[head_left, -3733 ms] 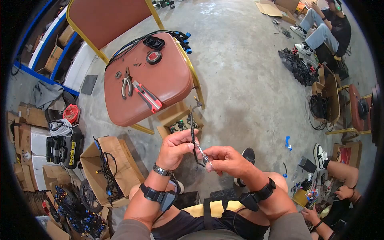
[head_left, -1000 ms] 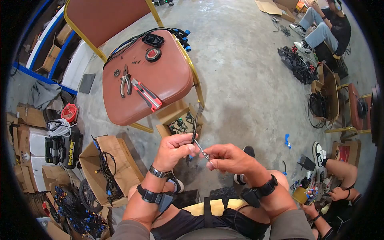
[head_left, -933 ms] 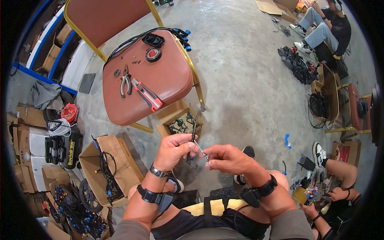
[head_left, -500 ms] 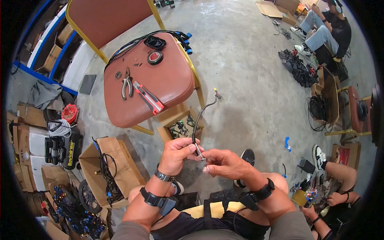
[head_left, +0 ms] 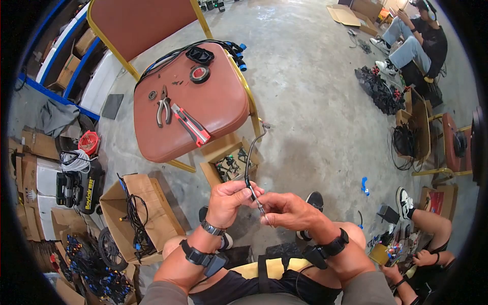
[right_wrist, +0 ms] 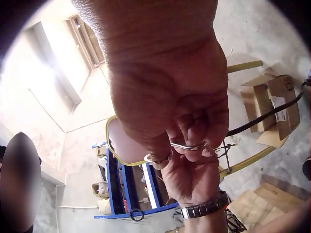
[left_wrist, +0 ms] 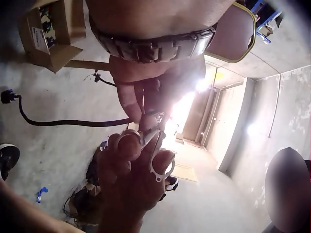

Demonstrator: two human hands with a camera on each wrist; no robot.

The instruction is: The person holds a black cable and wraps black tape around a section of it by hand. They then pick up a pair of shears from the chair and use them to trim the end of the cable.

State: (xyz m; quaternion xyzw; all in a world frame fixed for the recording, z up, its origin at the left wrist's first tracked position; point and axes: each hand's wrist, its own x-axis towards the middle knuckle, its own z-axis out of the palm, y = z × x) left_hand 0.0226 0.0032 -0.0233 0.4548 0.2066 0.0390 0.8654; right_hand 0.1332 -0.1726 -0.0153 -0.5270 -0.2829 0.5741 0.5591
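Near the centre of the head view, my left hand pinches a thin black cable, whose far end points up toward the chair. My right hand holds slim silver scissors beside the left fingertips. In the left wrist view, right-hand fingers pass through the finger rings of the scissors, and the cable runs off to the left. The right wrist view has the scissors' handle under the right hand. Where the blades meet the cable is hidden by fingers.
Pliers, a red cutter, tape and black cables lie on the chair seat. Below it stands a small carton; a larger carton holds cables at left. Two other people sit at the right.
Both hands have come slightly lower and closer together than a second ago. The cable's far end swung out to the right, then partly back. The grip on cable and scissors continues.
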